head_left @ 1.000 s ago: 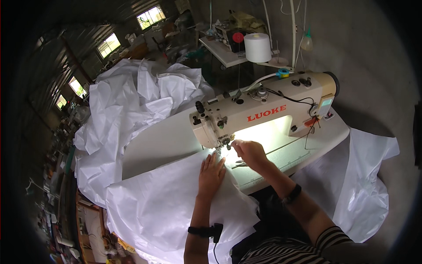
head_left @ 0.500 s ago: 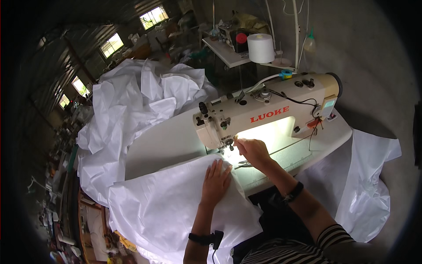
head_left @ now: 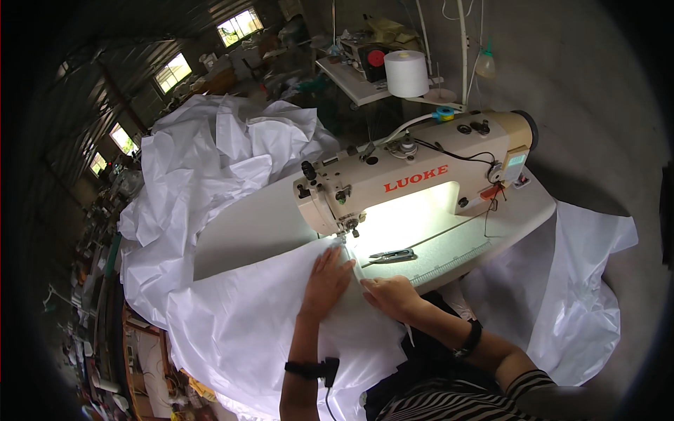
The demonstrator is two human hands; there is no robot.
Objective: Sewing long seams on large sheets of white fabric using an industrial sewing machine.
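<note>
A white, glossy sheet (head_left: 260, 316) lies over the front of the sewing machine (head_left: 421, 165) and hangs down toward me. My left hand (head_left: 327, 282) rests flat on it with fingers stretched out, just in front of the presser foot (head_left: 344, 237). At the sheet's right edge my right hand (head_left: 392, 296) is closed, pinching the edge between thumb and fingers. Thread snips (head_left: 393, 255) lie on the lit machine bed, behind my right hand. The needle tip is lost in the bright lamp light.
More of the white sheet (head_left: 217, 151) is heaped behind and left of the machine. Another white piece (head_left: 576, 302) hangs at the right. A thread cone (head_left: 407, 74) stands on the stand behind. A wooden frame (head_left: 133, 344) is at lower left.
My right hand has come down from the needle area to the sheet's right edge and pinches it. My left hand has shifted slightly left. The snips are now uncovered.
</note>
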